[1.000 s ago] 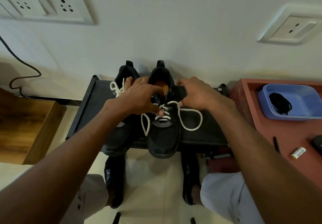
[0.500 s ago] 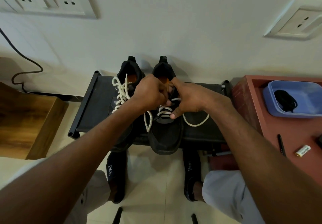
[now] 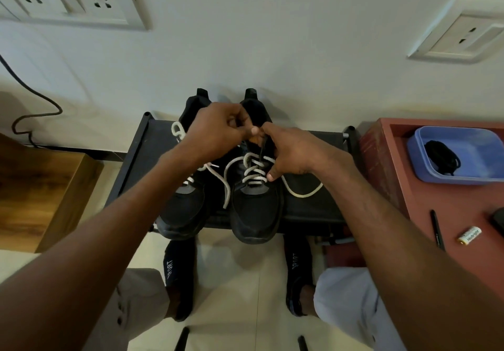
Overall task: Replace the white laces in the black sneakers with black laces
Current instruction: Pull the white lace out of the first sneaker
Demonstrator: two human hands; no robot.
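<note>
White laces (image 3: 252,172) are being unthreaded from the right sneaker (image 3: 255,206), pinched at the top eyelets by both hands (image 3: 218,129) (image 3: 291,151), held together; next, lower crossings must be loosened.

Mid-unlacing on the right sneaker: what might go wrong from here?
1. The white lace is loosened only at the top; both hands, left hand and right hand, crowd the tongue, so a hard pull may snag it in the lower eyelets.
2. The right sneaker overhangs the black rack at the toe; tugging may tip it off.
</note>
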